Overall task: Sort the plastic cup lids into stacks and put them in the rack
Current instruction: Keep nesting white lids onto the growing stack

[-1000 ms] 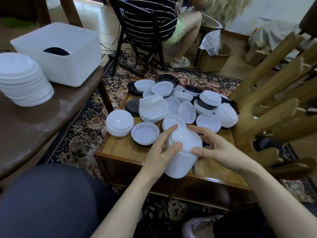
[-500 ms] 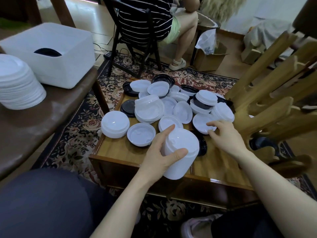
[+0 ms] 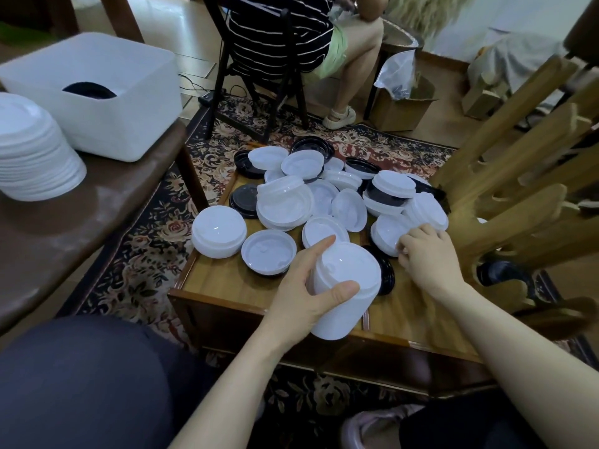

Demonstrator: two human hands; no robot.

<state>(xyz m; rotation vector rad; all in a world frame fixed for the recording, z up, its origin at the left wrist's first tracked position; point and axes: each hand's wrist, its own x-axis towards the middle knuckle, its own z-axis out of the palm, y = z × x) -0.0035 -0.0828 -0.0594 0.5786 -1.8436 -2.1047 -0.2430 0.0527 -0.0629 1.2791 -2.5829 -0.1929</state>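
The left hand [image 3: 304, 286] grips a tall stack of white plastic lids [image 3: 343, 290]; the right hand [image 3: 421, 251] pinches a loose white lid [image 3: 385, 233]. Tilted, the stack could topple.

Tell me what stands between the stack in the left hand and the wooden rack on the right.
The right hand and forearm cross that path, fingers on a white lid. A black lid lies flat beside the stack held by the left hand. Otherwise the way to the rack looks open.

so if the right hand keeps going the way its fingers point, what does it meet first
The right hand already has its fingertips at a loose white lid; that comes first, though actual contact is hard to judge.
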